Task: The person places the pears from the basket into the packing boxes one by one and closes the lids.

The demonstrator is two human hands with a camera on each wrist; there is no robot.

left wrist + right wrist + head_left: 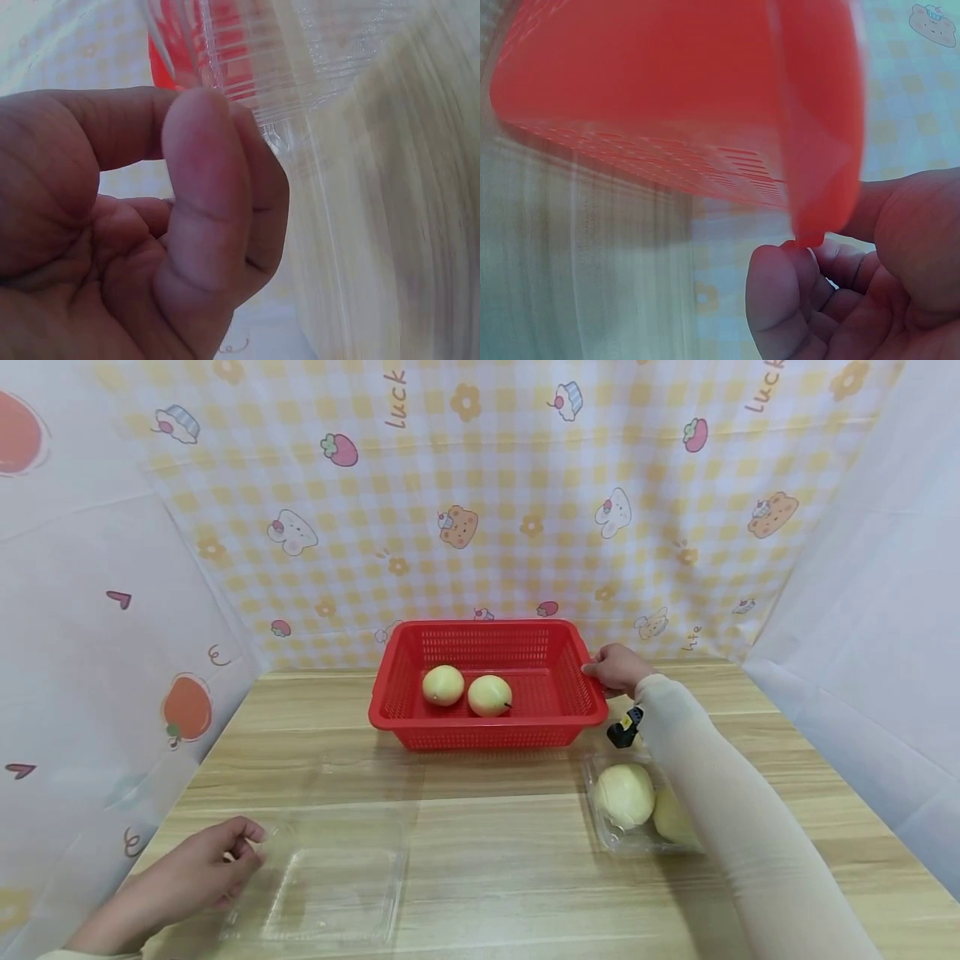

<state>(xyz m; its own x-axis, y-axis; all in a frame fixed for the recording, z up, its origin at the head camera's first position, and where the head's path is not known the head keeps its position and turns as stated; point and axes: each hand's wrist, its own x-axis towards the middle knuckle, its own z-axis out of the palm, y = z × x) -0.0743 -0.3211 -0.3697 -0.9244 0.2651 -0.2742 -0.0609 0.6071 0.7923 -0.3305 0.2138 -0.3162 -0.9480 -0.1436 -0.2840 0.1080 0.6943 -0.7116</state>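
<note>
A red slotted basket (pixel 570 693) stands at the back middle of the wooden table, with two pale yellow fruits (pixel 443 685) (pixel 489 695) inside. My right hand (pixel 600 670) grips the basket's right rim; in the right wrist view the rim (pixel 814 187) sits between thumb and curled fingers (pixel 780 300). An empty clear plastic clamshell box (pixel 330 893) lies open at the front left. My left hand (pixel 243 847) pinches its left edge; in the left wrist view the thumb (pixel 199 172) presses against the forefinger at the clear plastic (pixel 300 60).
A second clear box (pixel 600 831) lies at the right front with two pale fruits (pixel 624 794) (pixel 670 817), one partly hidden by my right forearm. Patterned cloth walls close in the back and both sides. Bare wood (pixel 495 827) lies between the boxes.
</note>
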